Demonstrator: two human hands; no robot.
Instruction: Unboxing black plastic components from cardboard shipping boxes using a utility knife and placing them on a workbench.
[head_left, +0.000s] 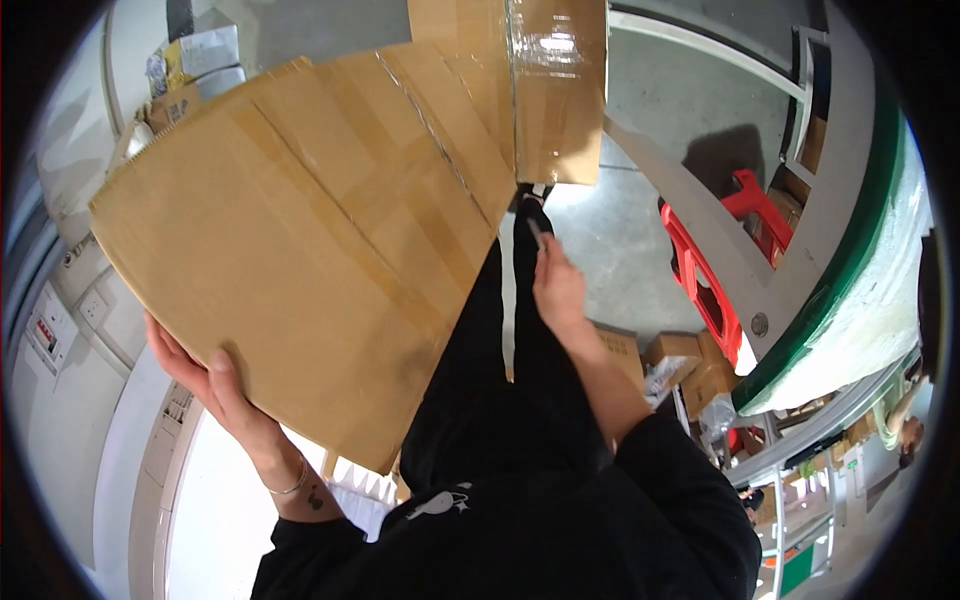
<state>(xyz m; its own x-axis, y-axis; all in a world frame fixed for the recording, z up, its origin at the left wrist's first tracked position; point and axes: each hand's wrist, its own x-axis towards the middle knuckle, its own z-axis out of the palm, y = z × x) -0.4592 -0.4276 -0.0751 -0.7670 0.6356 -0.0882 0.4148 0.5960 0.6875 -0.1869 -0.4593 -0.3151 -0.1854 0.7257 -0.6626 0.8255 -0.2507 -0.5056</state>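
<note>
My left hand (pixel 215 385) grips the lower left edge of a large brown cardboard sheet (pixel 260 230), thumb on its top face and fingers along the edge. Several strips of clear and brown tape run across the cardboard. My right hand (pixel 558 285) is closed around a slim grey tool (pixel 536 234), too small and blurred to name surely. It is to the right of the cardboard, over my black trousers. A narrow pale strip (pixel 508 310) runs down between the hand and the cardboard. Beyond lies a taped cardboard piece (pixel 558 100) with a shiny surface.
On the right stands a white table with a green edge (pixel 850 270), red plastic parts (pixel 700 280) below it. Cardboard boxes (pixel 675 355) sit on the floor near my right forearm. A wall with a socket (pixel 93 307) is at left. Another person (pixel 905 430) shows at far right.
</note>
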